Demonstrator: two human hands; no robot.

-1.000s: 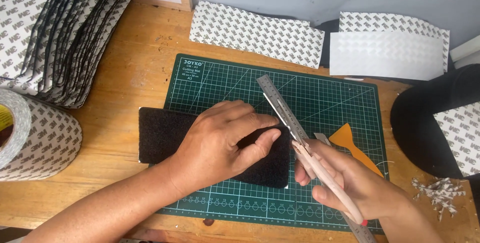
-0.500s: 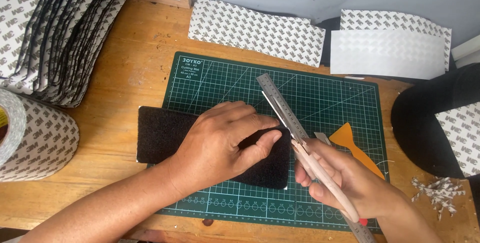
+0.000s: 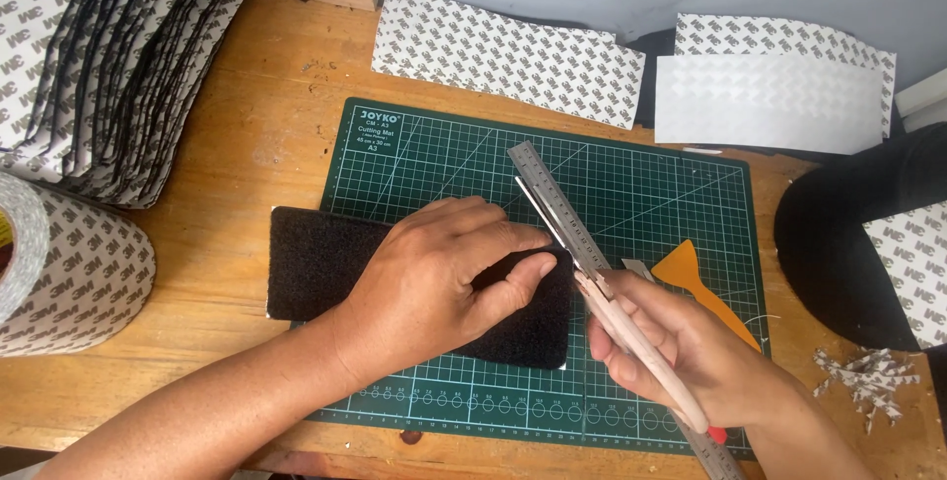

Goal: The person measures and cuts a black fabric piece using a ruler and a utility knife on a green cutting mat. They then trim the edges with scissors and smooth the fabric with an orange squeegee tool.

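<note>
Left hand (image 3: 444, 278) flat, fingers spread, pressing black foam strip (image 3: 326, 263) onto green cutting mat (image 3: 641, 184) at frame centre. Right hand (image 3: 691, 352) closed around pale-handled knife (image 3: 641, 342), blade against steel ruler (image 3: 552, 199) at strip's right end. Orange scraper (image 3: 705, 278) just beside.

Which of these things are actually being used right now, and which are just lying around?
In use:
left hand pressing the black foam strip
right hand gripping a thin knife
metal ruler
green cutting mat

Lying about:
orange scraper
patterned sheets
tape roll
stacked strips
paper scraps
</note>
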